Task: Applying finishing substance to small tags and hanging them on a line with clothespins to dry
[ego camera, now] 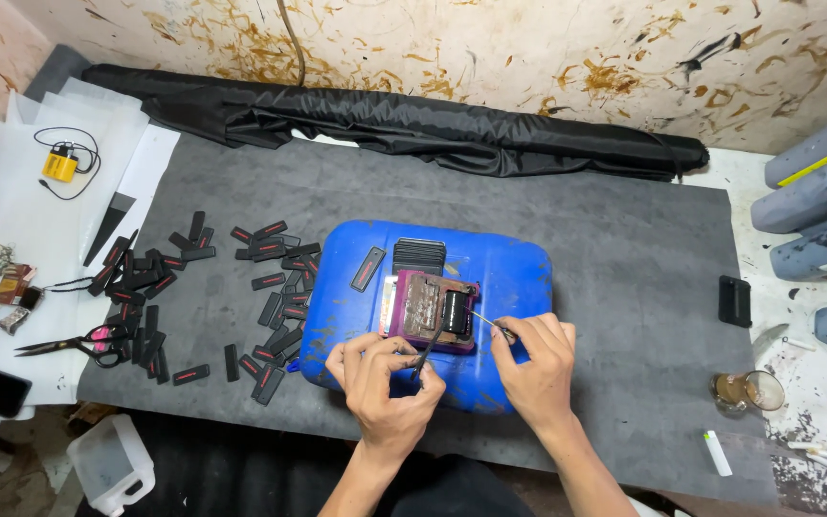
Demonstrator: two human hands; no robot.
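Two hands on purple block atop blue jerrycan: my left hand pinches black tool, right hand pinches thin pick. Finished-looking black tabs heaped left of jerrycan; small stack behind block looks unworked.

Left hand and right hand side by side, forearms bare (converging from below), fingers curled in pinches, knuckles up.

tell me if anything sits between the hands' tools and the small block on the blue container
Nothing visible does. The left hand and right hand each reach a thin tool straight to the stained block.
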